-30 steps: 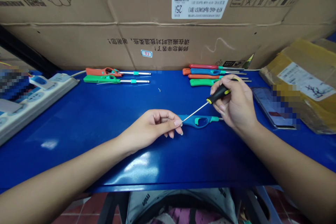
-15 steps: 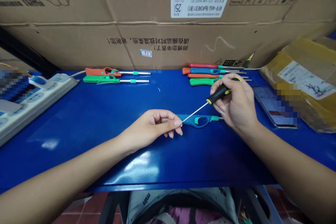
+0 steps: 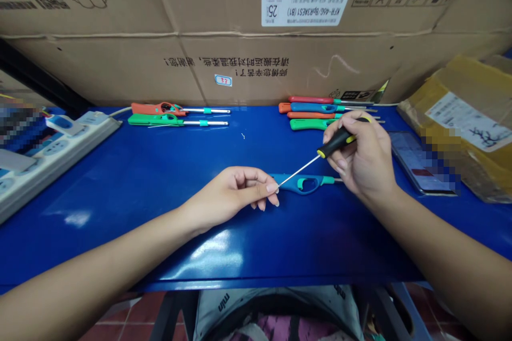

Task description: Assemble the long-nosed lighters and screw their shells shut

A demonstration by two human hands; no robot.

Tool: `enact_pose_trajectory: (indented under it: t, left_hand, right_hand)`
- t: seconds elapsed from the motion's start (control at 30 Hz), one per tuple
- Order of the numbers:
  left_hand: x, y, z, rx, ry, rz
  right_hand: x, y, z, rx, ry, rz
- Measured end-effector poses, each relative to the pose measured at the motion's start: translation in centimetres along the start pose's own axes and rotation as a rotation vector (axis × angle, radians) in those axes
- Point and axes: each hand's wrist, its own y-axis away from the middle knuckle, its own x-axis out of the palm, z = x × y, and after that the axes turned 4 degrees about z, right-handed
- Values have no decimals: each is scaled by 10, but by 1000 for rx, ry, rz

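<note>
Right hand (image 3: 362, 157) is gripping the screwdriver (image 3: 331, 146), left hand (image 3: 245, 192) pinching around its tip.
Blue lighter (image 3: 293, 187) is lying beneath the shaft; any loose pinch would be letting the tip slip.

The bench (image 3: 140, 245) is glossy and smooth, the far cardboard (image 3: 120, 69) matt. The screwdriver (image 3: 321, 153) has a dull plastic handle (image 3: 336, 141) and bright metal shaft (image 3: 299, 171); the near lighter (image 3: 294, 185) is smooth plastic, the parcel (image 3: 442, 88) at right shiny with tape (image 3: 476, 168).
</note>
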Motion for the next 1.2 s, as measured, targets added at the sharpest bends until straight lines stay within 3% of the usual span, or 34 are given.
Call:
enact_pose_trajectory:
  t: [0.6, 1.2]
  left_hand:
    - [-2, -3, 2, -4, -51, -38]
    - [-1, -3, 1, -4, -108, -62]
  right_hand:
    - [-6, 1, 4, 15, -68, 171]
    - [1, 2, -1, -19, 46, 87]
